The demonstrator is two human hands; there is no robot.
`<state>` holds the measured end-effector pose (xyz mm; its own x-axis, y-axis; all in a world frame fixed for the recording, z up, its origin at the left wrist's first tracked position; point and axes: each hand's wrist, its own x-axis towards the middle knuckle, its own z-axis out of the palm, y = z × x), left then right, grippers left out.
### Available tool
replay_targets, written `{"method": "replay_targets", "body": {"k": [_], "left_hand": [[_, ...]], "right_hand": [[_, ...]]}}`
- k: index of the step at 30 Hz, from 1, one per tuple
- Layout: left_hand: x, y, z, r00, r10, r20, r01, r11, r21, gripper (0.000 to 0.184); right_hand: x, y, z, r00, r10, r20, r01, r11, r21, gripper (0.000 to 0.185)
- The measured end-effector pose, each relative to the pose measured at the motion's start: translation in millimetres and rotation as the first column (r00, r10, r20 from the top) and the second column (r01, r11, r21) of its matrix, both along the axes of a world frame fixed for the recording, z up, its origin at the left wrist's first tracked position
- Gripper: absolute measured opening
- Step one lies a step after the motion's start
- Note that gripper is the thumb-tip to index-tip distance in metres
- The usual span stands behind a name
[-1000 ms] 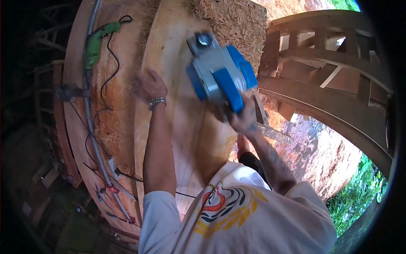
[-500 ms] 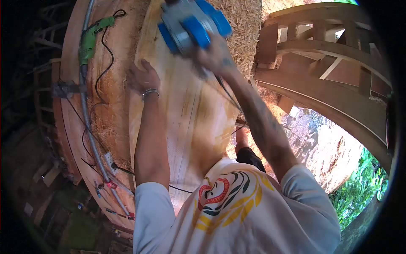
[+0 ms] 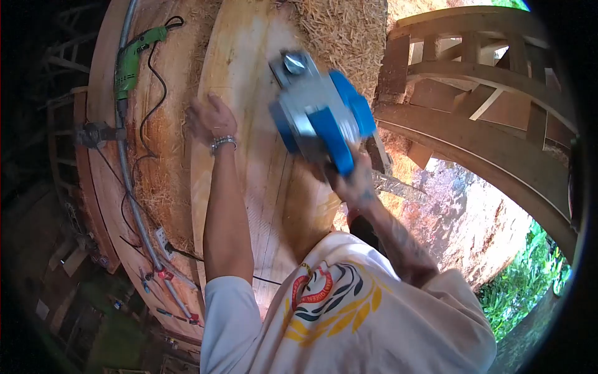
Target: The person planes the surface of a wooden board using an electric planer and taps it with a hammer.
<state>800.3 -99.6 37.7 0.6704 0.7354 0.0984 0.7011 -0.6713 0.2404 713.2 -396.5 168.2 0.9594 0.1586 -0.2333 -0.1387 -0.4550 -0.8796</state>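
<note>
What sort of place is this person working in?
Probably a woodworking workshop, seemingly partly open-air. The right hand grips a blue-and-silver power planer at a broad wooden board; wood shavings are heaped alongside, and greenery shows beyond the timber framework.

Versus half a second ago: electric planer (image 3: 324,118) drawn back along the wooden plank (image 3: 249,56), nearer the person's torso (image 3: 374,305). Right hand (image 3: 352,177) came back with it; right forearm (image 3: 402,240) pulled in. Planer's front knob (image 3: 294,63), previously cut off, now visible. Edge of wood shavings (image 3: 342,37) uncovered; plank's far stretch likewise exposed.
</note>
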Motion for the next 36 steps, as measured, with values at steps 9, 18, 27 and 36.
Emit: {"method": "replay_targets", "body": {"k": [9,18,27,36], "left_hand": [[-0.1,-2.0,5.5,1.0,-0.011,-0.01,0.011,0.998,-0.06,0.064],[0.5,0.5,0.3,1.0,-0.016,-0.009,0.016,1.0,-0.008,0.062],[-0.6,3.2,-6.9,0.999,-0.017,0.04,0.017,1.0,-0.006,0.063],[1.1,1.6,1.4,1.0,-0.005,-0.031,0.004,1.0,-0.027,0.062]], "right_hand": [[216.9,97.8,-33.4,0.954,0.139,0.267,-0.132,0.99,-0.045,0.037],[50.4,6.2,-12.8,0.972,0.141,0.188,-0.11,0.98,-0.166,0.035],[-112.8,-68.5,13.7,0.946,-0.001,-0.325,0.001,1.0,-0.001,0.034],[83.7,37.4,-23.3,0.985,0.09,0.145,-0.076,0.992,-0.101,0.037]]}}
